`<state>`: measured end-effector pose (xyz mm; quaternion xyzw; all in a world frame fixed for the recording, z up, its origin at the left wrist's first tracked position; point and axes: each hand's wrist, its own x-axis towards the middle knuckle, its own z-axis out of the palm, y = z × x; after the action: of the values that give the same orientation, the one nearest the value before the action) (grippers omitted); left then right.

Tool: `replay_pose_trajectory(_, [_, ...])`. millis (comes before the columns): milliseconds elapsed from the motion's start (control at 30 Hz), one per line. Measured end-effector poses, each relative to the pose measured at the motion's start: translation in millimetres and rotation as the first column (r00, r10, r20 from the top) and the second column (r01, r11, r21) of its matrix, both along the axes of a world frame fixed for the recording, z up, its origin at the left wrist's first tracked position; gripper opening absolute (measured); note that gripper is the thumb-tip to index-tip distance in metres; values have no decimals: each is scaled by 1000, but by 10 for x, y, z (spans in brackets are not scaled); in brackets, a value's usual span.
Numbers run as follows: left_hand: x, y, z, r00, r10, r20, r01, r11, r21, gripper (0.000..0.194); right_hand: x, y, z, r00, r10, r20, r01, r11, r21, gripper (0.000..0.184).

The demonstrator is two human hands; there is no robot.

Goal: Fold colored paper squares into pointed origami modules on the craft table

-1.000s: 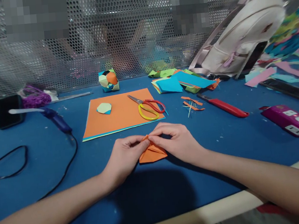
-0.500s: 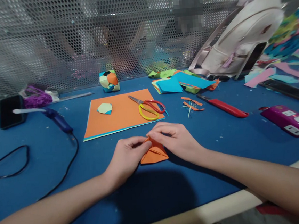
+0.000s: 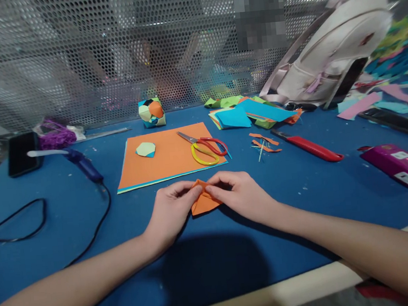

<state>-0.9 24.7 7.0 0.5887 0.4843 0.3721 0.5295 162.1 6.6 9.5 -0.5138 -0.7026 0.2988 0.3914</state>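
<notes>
A small folded piece of orange paper (image 3: 204, 204) is pinched between both hands above the blue tabletop. My left hand (image 3: 171, 208) grips its left upper side with thumb and fingers. On the opposite side, my right hand (image 3: 241, 192) pinches its upper right part, covering that corner. Just beyond lie orange sheets (image 3: 162, 168) over blue and pale ones. On them rest scissors (image 3: 203, 148) with one red and one yellow handle, and a small pale green folded piece (image 3: 145, 149). A folded multicoloured paper ball (image 3: 152, 112) stands behind the sheets.
At left lie a blue glue gun (image 3: 83, 166) with its cord, a dark phone (image 3: 23, 154) and purple shredded strands (image 3: 56, 135). To the right are a red-handled cutter (image 3: 312, 148), paper scraps (image 3: 265, 143), coloured papers (image 3: 234, 117), a purple power strip (image 3: 398, 167) and a pale backpack (image 3: 338, 51).
The orange paper has been raised and tilted slightly. My right thumb has moved down onto its face, and both hands now pinch it at the sides. The view has shifted a little.
</notes>
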Motion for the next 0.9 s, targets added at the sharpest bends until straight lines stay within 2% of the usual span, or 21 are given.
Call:
replay_pose_trajectory(267, [-12, 7, -10, 1000, 0, -11, 1, 996, 93, 20, -3, -3, 20, 1000, -15, 13, 17, 995, -100, 14])
replay_pose_trajectory(633, [-8, 13, -14, 997, -13, -82, 31, 973, 228, 15, 17, 12, -51, 995, -53, 81, 46, 995, 83, 12])
replay_pose_trajectory(767, [-10, -9, 34, 990, -51, -135, 79, 974, 213, 18, 39, 26, -42, 993, -50, 104, 40, 994, 99, 12])
replay_pose_trajectory(900, [-25, -12, 31, 982, -88, -165, 133, 949, 287, 23, 47, 30, -32, 993, -52, 109, 42, 995, 92, 13])
